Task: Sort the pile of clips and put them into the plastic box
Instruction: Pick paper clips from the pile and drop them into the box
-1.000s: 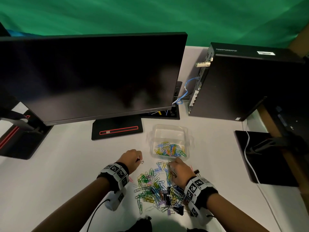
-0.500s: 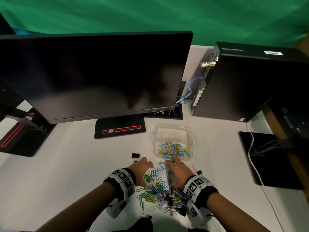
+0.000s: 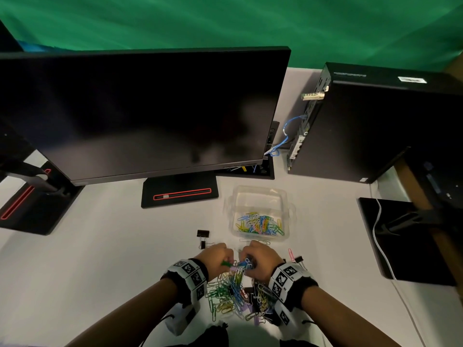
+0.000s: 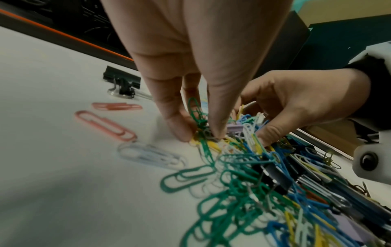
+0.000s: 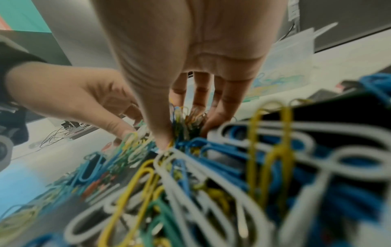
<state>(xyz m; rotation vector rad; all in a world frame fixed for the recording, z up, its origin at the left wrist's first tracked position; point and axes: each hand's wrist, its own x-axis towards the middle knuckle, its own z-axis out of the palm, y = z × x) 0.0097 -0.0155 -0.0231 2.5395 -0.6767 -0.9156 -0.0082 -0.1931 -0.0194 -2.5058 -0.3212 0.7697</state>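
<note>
A tangled pile of coloured paper clips [image 3: 233, 291] mixed with black binder clips lies on the white table, between my wrists. Beyond it stands the clear plastic box [image 3: 260, 202], which holds coloured paper clips in its near half. My left hand [image 3: 220, 256] and right hand [image 3: 255, 259] meet at the pile's far end. In the left wrist view my left hand [image 4: 198, 133] pinches a bunch of green and yellow clips between thumb and fingers. My right hand [image 5: 184, 133] grips a thick bunch of mixed clips.
A black binder clip [image 3: 202, 234] lies alone left of the box. A pink paper clip [image 3: 290, 254] and another binder clip [image 3: 298, 259] lie right of my right hand. A monitor [image 3: 150, 113] and a black computer case [image 3: 375, 126] stand behind the box.
My left hand left a black binder clip on the table at the left and came back to the pile. Both hands have drawn together and now curl round clips.
</note>
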